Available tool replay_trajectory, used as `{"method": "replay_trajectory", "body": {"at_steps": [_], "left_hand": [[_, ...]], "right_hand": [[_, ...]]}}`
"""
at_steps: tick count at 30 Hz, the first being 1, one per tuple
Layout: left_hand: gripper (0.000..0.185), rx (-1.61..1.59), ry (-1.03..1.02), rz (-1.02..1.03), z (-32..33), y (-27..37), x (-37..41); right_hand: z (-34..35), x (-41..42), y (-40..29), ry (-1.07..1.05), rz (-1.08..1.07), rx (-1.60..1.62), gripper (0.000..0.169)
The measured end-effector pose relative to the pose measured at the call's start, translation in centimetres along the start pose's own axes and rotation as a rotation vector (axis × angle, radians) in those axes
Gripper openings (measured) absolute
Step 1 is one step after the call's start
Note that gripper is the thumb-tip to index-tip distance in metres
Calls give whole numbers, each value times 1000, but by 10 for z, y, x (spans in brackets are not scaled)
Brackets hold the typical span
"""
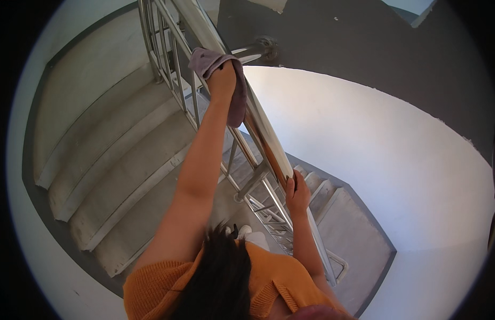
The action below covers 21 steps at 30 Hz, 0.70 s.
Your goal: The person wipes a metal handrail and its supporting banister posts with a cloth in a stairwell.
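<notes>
My left hand (222,81) reaches far out and presses a greyish-purple cloth (238,98) onto a polished metal handrail (267,138). The cloth is draped over the rail, one end bunched past my fingers and the other hanging down beside my wrist. Lower on the same rail, closer to my body, my right hand (298,195) is wrapped around the tube, its far-side fingers partly hidden. Below the handrail run thinner metal bars and balusters (178,76).
Curved concrete steps (131,176) rise on the left. Another flight (311,180) and a landing (351,220) lie lower right, beyond the railing. A metal bracket (255,51) joins the rail to a dark grey surface (331,40). A white curved wall (351,128) bounds the stairwell.
</notes>
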<state>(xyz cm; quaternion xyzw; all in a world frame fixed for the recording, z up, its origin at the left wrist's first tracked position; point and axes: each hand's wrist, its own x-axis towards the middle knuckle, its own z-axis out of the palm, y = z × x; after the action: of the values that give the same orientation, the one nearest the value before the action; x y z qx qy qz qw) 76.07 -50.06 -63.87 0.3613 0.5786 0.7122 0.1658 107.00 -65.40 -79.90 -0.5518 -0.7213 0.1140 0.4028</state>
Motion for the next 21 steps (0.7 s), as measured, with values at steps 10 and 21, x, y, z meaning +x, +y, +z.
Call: {"method": "replay_trajectory", "body": {"at_steps": [10, 21], "left_hand": [[32, 487, 94, 484, 16, -32, -26], [62, 1385, 129, 406, 18, 50, 48]], "right_hand": [[0, 2, -5, 37, 14, -36, 33], [0, 0, 1, 20, 53, 4, 33]]}}
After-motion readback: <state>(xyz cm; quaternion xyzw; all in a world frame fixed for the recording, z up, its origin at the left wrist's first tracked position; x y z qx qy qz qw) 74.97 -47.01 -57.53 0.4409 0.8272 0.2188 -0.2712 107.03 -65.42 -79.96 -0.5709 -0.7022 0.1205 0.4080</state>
